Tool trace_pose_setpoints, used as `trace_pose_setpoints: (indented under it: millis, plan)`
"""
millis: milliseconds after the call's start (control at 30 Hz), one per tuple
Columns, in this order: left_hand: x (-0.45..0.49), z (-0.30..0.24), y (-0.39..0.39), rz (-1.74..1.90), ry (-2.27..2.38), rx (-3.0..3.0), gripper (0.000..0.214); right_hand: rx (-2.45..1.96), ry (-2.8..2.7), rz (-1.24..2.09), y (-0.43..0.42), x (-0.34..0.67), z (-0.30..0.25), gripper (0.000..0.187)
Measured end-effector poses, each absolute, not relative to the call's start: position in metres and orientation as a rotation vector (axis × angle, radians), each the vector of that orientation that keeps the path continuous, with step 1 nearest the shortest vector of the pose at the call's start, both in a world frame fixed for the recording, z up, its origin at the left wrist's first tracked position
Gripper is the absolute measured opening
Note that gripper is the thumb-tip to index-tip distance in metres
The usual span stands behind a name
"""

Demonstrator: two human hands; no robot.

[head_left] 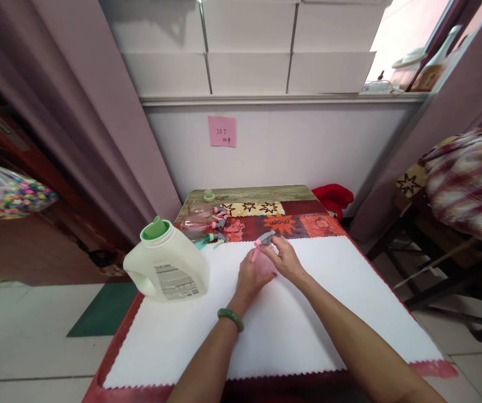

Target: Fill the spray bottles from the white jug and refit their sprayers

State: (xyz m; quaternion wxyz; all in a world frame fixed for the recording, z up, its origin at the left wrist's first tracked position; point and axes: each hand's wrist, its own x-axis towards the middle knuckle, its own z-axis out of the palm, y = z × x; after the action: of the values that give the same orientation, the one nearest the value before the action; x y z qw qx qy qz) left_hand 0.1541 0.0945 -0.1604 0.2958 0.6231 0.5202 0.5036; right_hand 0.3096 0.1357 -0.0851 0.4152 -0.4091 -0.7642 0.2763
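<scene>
Over the white mat, a pink spray bottle (265, 265) with a grey and pink spray head (265, 239) is held in both hands. My left hand (248, 277) wraps around the bottle's body, with a green bangle (231, 319) on that wrist. The fingers of my right hand (283, 258) are closed at the neck, just under the spray head. To the left stands a large pale jug (174, 266) with its green pouring spout (156, 228) uncovered. Behind it lie several more spray bottles, including a clear pink one (194, 225) and a green one (201, 242).
The white mat (291, 330) covers most of a small table with a patterned red cloth. A green cap (209, 195) sits at the table's back edge. Beyond is a white wall with a pink note (222, 132). On the right, a plaid cloth (467, 179) lies over a stool.
</scene>
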Motion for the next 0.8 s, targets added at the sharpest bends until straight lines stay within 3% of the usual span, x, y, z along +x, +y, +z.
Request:
trace_pose_setpoints:
  millis: [167,300,533,800]
  plan:
    - [0.156,-0.161,0.094,1.333,1.448,1.751,0.076,-0.973,-1.806,0.931,0.133,0.311,-0.092,0.032]
    - [0.157,-0.17,0.094,1.344,1.531,1.742,0.084,-0.812,-1.847,1.073,0.142,0.319,-0.09,0.05]
    - [0.154,-0.179,0.095,1.373,1.525,1.772,0.085,-0.71,-1.897,1.241,0.156,0.32,-0.072,0.039]
    - [0.151,-0.182,0.096,1.372,1.529,1.743,0.113,-0.938,-1.556,1.039,0.146,0.304,-0.09,0.036]
